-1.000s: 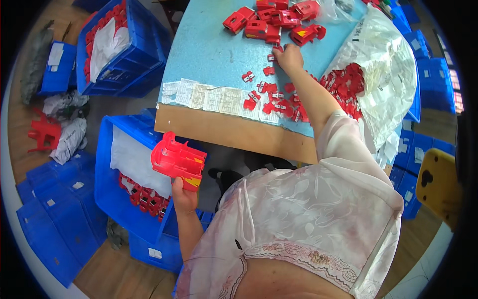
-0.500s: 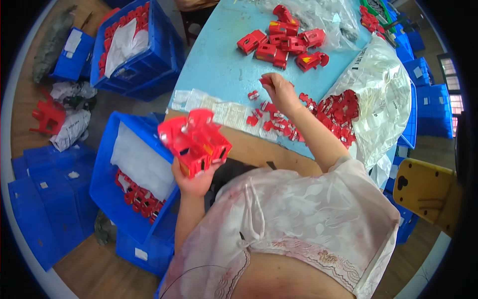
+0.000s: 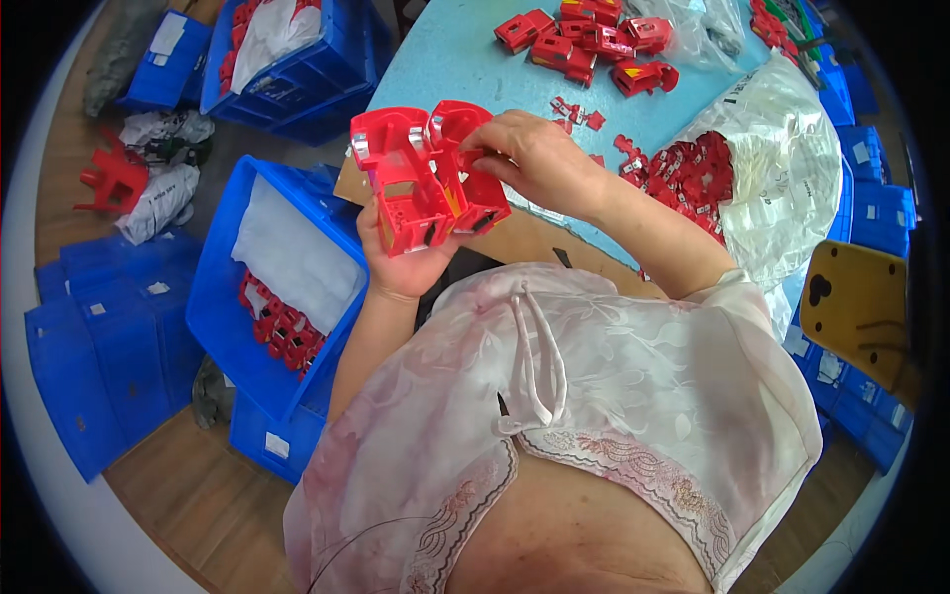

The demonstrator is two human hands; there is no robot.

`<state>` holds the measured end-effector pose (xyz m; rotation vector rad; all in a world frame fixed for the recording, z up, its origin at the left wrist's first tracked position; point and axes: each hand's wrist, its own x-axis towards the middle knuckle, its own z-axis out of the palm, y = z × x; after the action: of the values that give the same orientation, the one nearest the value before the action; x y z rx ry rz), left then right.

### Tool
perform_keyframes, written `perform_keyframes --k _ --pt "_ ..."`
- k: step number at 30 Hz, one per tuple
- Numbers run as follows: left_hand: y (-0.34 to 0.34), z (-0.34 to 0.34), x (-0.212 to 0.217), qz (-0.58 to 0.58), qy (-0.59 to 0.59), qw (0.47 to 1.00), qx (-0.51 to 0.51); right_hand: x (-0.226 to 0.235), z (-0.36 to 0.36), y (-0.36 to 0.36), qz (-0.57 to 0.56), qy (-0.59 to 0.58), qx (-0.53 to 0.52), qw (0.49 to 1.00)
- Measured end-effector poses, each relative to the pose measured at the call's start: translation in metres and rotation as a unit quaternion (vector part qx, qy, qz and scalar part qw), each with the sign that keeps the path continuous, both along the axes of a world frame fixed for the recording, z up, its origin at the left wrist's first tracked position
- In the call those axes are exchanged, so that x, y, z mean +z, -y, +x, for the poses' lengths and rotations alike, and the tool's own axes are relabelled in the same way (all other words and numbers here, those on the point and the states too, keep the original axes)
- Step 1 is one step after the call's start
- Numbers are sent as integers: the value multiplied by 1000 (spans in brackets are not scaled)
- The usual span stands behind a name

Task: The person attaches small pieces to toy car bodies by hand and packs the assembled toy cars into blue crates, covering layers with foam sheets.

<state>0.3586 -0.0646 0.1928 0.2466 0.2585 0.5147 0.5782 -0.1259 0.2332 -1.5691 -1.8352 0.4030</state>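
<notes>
Two red plastic toy car shells point(image 3: 404, 193) stand side by side in my left hand point(image 3: 404, 269), its fingers and thumb wrapped round their lower ends. Their hollow insides face up. My right hand point(image 3: 544, 163) reaches over the right-hand shell, thumb and fingers pinched together at its inner side. The small red plastic part in that pinch is mostly hidden by the fingers. Beyond the right hand, a few small red parts point(image 3: 594, 120) lie on the blue table point(image 3: 445, 59). More of them spill in a pile point(image 3: 688, 188) from a white woven bag point(image 3: 787, 163).
Several more red shells point(image 3: 584, 45) sit at the table's far side beside clear plastic film point(image 3: 703, 35). To my left, a blue crate point(image 3: 213, 272) holds red parts under a white sheet point(image 3: 292, 247). A yellow chair point(image 3: 853, 302) stands at the right.
My right hand has come from over the table to the shells, carrying a small red part. My left hand has raised the shells slightly and moved them right. The view has shifted.
</notes>
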Motion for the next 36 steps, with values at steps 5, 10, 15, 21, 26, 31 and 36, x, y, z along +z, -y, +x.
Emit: perform_keyframes --k 5,10,15,21,26,31,36 --pt "-4 -4 5 23 22 999 30 9 6 2 19 -31 9 999" --pt "-1 -4 9 89 -68 993 37 1 -1 -3 56 -10 24 998" --pt "8 5 11 93 -53 994 15 -14 -8 -5 56 -27 22 998" --pt "15 9 5 99 -92 991 15 -37 -9 -7 49 -129 -47 989" --pt "21 5 -5 67 -78 995 -17 -35 -10 -5 -47 -60 -15 997" --pt "21 18 17 117 -78 990 -10 -41 -11 -12 174 -86 -119 974" --pt "35 21 -7 82 -126 989 3 -49 -7 -8 -4 -85 -41 996"
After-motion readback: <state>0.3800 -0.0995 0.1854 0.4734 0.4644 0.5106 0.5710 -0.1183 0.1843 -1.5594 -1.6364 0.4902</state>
